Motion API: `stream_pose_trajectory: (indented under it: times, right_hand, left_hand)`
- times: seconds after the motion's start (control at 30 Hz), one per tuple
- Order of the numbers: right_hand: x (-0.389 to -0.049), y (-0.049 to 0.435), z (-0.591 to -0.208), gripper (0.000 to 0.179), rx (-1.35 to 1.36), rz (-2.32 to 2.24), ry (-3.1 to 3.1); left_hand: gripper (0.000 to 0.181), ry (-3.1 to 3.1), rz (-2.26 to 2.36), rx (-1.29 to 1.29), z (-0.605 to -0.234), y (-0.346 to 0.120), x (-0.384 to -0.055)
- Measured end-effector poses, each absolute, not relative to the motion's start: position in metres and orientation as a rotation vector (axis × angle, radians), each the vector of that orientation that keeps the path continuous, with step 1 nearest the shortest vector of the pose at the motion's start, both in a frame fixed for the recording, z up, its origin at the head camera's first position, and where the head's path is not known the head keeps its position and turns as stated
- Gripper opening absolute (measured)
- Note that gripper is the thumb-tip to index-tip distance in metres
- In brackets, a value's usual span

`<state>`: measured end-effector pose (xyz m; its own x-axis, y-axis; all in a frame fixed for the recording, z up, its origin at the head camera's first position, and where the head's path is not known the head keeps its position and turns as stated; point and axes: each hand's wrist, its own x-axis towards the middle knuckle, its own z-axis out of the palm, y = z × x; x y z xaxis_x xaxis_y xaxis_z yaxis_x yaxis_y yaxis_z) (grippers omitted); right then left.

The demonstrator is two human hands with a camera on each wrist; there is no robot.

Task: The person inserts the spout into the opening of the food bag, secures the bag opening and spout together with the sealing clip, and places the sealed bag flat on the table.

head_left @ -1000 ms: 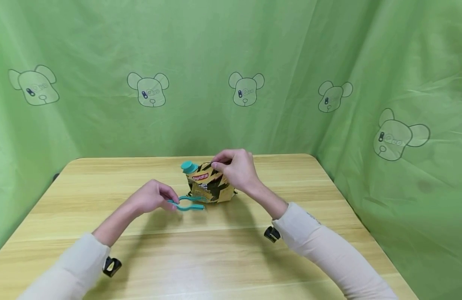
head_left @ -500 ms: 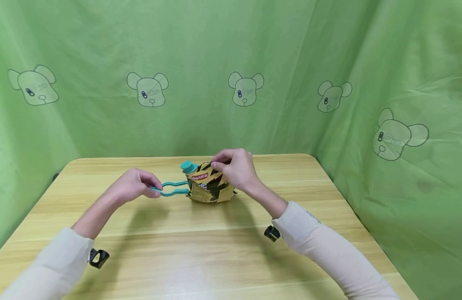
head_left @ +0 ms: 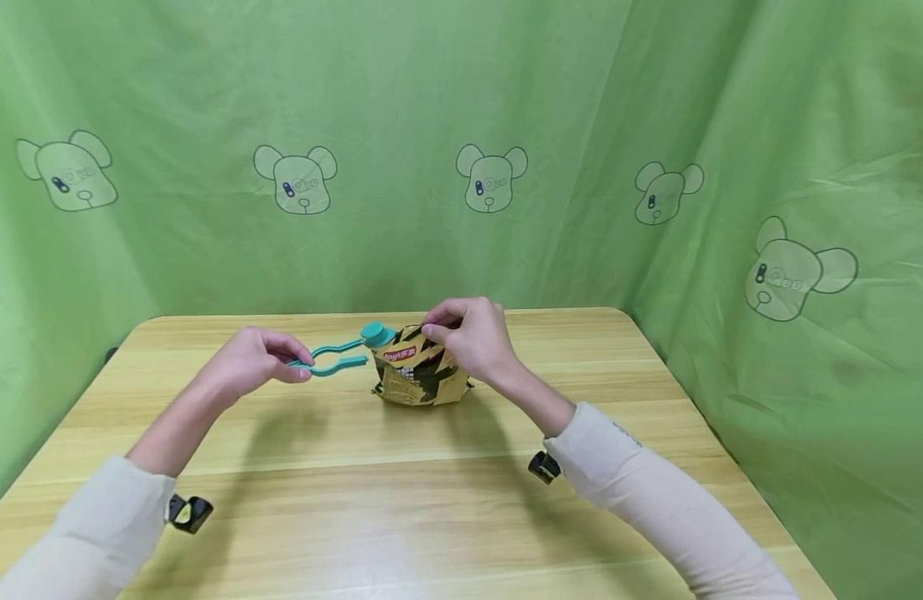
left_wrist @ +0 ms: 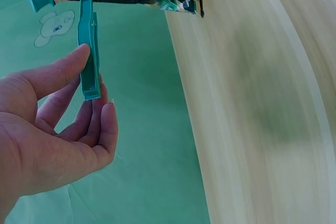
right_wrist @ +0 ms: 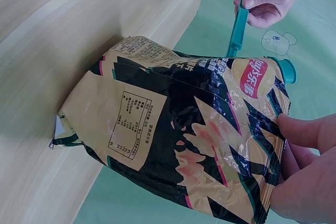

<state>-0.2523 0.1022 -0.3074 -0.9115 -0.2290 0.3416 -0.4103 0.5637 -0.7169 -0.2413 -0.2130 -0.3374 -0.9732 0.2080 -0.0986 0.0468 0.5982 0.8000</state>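
Note:
A yellow-and-black Lay's chip bag [head_left: 420,375] is held up near the back middle of the table. A teal round cap [head_left: 376,334] sits at its upper left corner. My right hand [head_left: 476,337] pinches the bag's top edge between thumb and fingers. Left of the bag, my left hand [head_left: 255,358] grips a teal two-armed bag clip [head_left: 345,364] by its joined end, thumb on one side. Its arms are spread apart and point toward the bag. In the head view, the upper arm's tip overlaps the cap; whether they touch I cannot tell.
The wooden table [head_left: 401,517] spreads under both forearms. Green curtains [head_left: 401,250] printed with bear heads hang behind it and at the sides. Black wrist mounts [head_left: 190,514] hang below the sleeves.
My left hand has carried the clip leftward and toward the back, from in front of the bag to beside the cap. The right hand and the bag have stayed put.

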Motion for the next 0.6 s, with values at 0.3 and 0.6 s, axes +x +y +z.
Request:
stream_pose_trajectory:
  times: [0.3,0.6]
  right_hand:
    - [-0.252,0.103,-0.307,0.004,0.534,1.271,-2.586]
    - [-0.252,0.102,-0.308,0.005,0.541,1.27,-2.581]
  left_hand:
    - [0.027,2.607,1.386,0.237,-0.333,-0.205,-0.237]
    - [0.027,2.555,1.46,0.26,-0.331,-0.201,-0.236]
